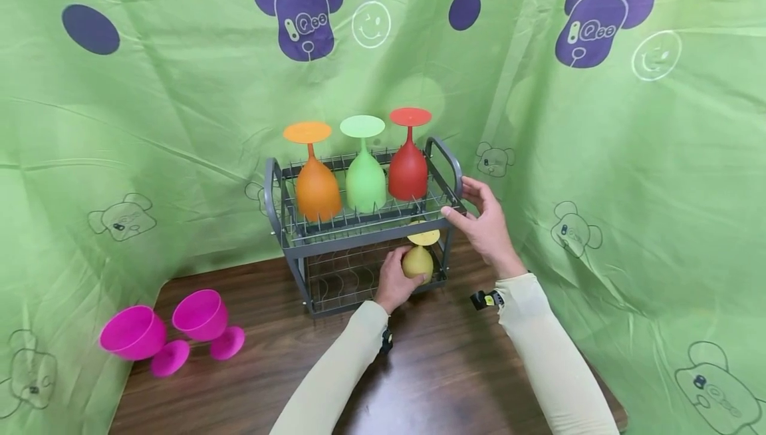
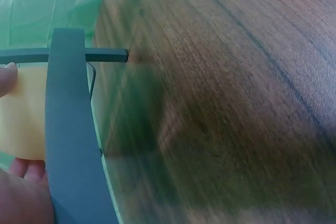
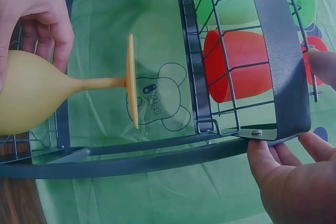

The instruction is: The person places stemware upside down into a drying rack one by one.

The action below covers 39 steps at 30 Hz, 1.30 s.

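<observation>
A yellow wine glass (image 1: 417, 265) stands upside down at the right end of the lower tier of a dark grey two-tier rack (image 1: 359, 238). My left hand (image 1: 395, 282) grips its bowl from the left. In the right wrist view the foot of this glass (image 3: 131, 82) points toward the upper tier. My right hand (image 1: 489, 230) holds the rack's upper right front corner, thumb on the front rail and fingers by the side handle. On the upper tier an orange glass (image 1: 318, 189), a light green glass (image 1: 366, 182) and a red glass (image 1: 409, 172) stand upside down.
Two magenta goblets (image 1: 202, 315) (image 1: 136, 332) lie tilted on the left of the brown wooden table (image 1: 431, 382). Green cloth (image 1: 197, 89) with printed bear heads hangs behind and along both sides. Wire prongs line both rack tiers.
</observation>
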Motion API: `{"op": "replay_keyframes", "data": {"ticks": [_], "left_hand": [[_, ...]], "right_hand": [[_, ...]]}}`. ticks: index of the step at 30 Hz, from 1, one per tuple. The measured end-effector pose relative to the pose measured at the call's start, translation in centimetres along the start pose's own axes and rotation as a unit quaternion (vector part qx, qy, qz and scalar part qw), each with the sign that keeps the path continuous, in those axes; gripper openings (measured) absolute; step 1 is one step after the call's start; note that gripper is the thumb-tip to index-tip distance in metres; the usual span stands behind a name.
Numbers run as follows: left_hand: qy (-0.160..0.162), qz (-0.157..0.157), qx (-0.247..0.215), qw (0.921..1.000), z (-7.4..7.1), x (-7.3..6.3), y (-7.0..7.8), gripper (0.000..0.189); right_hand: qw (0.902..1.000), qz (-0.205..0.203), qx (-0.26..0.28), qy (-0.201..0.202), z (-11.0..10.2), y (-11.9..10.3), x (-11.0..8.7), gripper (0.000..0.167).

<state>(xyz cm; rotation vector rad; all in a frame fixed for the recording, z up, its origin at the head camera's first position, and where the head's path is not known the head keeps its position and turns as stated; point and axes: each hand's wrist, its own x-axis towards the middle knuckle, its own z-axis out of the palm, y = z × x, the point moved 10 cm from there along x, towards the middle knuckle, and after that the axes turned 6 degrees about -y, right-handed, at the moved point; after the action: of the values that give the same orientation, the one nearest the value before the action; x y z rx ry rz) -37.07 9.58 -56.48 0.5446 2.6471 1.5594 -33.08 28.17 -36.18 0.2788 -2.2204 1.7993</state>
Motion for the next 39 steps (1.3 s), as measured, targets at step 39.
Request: {"op": "replay_keyframes", "data": {"ticks": [39], "left_hand": [[0.108, 0.052, -0.122, 0.9852, -11.7, -13.6, 3.9, 0.061]], "right_hand": [[0.9976, 0.015, -0.059, 0.031, 1.3, -3.5, -7.3, 0.082]]}}
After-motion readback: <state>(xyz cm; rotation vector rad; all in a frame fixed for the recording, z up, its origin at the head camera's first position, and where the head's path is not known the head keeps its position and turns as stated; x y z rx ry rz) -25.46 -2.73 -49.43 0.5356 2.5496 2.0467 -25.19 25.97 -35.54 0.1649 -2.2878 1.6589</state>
